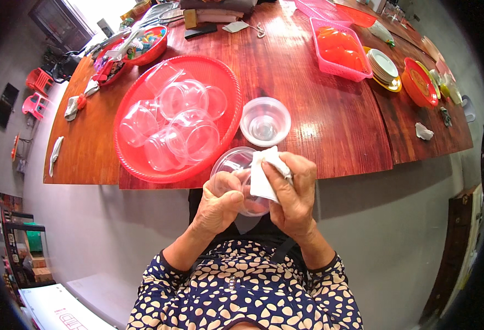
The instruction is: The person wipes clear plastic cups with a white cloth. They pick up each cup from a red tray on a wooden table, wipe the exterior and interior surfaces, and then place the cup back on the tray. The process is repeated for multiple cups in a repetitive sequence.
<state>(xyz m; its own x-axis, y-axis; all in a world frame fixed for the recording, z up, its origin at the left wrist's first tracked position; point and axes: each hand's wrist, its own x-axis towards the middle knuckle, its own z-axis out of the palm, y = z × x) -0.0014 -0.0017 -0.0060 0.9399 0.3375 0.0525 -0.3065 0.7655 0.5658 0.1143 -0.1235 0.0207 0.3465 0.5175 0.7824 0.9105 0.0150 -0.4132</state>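
Note:
Just off the table's near edge, my left hand (pixel 218 204) grips a clear plastic bowl (pixel 235 160) by its side. My right hand (pixel 295 192) pinches a folded white tissue (pixel 262 181) and presses it against the bowl's right rim. Part of the bowl is hidden behind my fingers and the tissue. Beyond my hands, a stack of clear plastic bowls (pixel 265 122) stands on the table. To its left, a large round red tray (pixel 122 144) holds several loose clear bowls (pixel 192 135), some tipped on their sides.
The wooden table (pixel 341 126) bears a pink basket (pixel 341 69) with orange-red things at the far right, white plates (pixel 383 63), and a red bowl (pixel 419 82). A red basin (pixel 148 52) of small items stands far left. Crumpled tissue (pixel 424 131) lies right.

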